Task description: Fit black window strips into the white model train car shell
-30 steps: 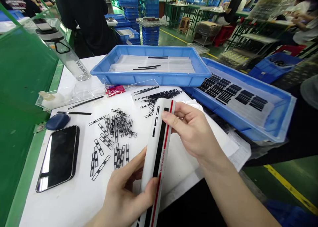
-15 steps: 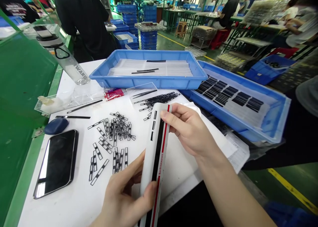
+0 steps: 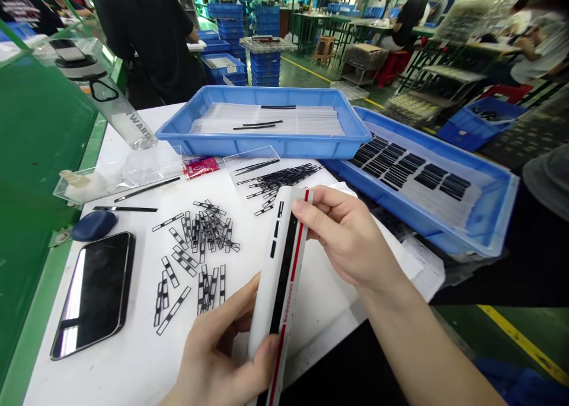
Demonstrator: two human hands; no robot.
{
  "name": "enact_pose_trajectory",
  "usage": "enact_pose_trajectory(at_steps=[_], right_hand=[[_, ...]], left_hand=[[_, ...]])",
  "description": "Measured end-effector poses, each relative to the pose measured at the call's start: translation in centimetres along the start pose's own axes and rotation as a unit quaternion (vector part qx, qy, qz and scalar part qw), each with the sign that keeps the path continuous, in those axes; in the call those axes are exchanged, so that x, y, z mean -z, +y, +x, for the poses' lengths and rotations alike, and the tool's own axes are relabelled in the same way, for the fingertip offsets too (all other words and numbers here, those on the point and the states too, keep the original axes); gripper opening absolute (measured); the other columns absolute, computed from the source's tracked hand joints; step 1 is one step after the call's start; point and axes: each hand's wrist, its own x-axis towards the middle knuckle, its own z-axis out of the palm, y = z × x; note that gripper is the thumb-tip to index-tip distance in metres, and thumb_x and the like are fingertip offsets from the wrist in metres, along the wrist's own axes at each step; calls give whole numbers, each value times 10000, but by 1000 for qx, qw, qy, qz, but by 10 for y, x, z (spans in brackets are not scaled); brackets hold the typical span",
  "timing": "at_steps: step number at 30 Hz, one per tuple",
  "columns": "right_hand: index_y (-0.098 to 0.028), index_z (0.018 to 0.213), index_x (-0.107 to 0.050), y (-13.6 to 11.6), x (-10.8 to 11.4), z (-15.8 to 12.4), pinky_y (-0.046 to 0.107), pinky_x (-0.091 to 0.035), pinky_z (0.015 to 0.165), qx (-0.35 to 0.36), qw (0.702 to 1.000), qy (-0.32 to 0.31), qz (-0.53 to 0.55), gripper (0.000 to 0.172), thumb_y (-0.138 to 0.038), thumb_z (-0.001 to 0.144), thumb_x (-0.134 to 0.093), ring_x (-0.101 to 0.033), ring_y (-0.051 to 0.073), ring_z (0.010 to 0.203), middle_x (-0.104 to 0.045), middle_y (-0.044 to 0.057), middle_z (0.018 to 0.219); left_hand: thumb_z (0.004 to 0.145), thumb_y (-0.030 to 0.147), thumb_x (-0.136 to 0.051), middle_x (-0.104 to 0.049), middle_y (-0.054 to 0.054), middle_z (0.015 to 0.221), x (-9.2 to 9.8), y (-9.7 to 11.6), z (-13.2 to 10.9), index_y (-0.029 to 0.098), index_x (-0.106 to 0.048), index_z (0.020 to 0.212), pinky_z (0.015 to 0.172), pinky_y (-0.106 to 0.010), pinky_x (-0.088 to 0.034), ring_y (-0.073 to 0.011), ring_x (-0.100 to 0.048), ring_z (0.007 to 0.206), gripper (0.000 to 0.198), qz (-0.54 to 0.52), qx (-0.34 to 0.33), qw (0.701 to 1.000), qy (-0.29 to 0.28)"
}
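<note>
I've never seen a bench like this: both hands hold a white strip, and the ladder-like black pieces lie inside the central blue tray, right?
The head view shows the ladder-like black pieces on the white table, not in the central blue tray; the left hand and right hand hold the white strip.

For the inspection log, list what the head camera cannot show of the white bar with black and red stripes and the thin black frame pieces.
Head view: the lower end of the white bar, cut off by the bottom edge.
Head view: its back, hidden by the bar itself and the left hand.
Head view: the count of black frame pieces, overlapping and small.
</note>
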Motion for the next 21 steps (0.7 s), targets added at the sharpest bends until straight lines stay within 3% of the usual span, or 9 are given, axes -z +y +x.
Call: enact_pose_trajectory(at_steps=[5,9,13,18,21], right_hand=[[-217,836,-750,-1,0,-3,226,-625,647,2,1000,-5,2,201,-378,901,-851,-720,126,687,-726,-31,742],[-242,907,-788,-4,0,-9,220,-625,650,34,996,21,-84,109,-291,873,-880,-747,135,710,-775,-25,803],[-296,958,-783,-7,0,-20,222,-636,697,82,985,78,-126,275,-166,776,-943,-782,155,798,-826,-31,925],[-320,1012,-780,-12,-2,-30,197,-642,721,86,989,56,-108,305,-136,808,-915,-790,135,796,-831,-45,911],[-315,1022,-772,-17,-6,-34,184,-650,743,95,988,53,-111,327,-124,799,-919,-799,131,811,-835,-45,931]], left_hand=[[940,178,-756,-824,-35,1219,-1,4,6,372,-668,1452,948,-248,-648,-217,-819,1013,554,-51,20,999,-4],[937,184,-765,-817,-22,1240,2,3,4,393,-656,1461,971,-239,-635,-221,-802,1085,574,-50,24,998,1],[903,176,-772,-808,3,1265,2,2,2,426,-634,1480,883,-227,-653,-187,-808,929,644,3,-12,1000,3],[815,147,-792,-844,26,1132,0,6,5,440,-656,1452,774,-213,-662,-179,-810,803,715,2,-52,998,21],[808,185,-829,-843,-5,1146,1,4,4,414,-667,1448,755,-245,-679,-215,-825,801,699,-21,-56,998,16]])
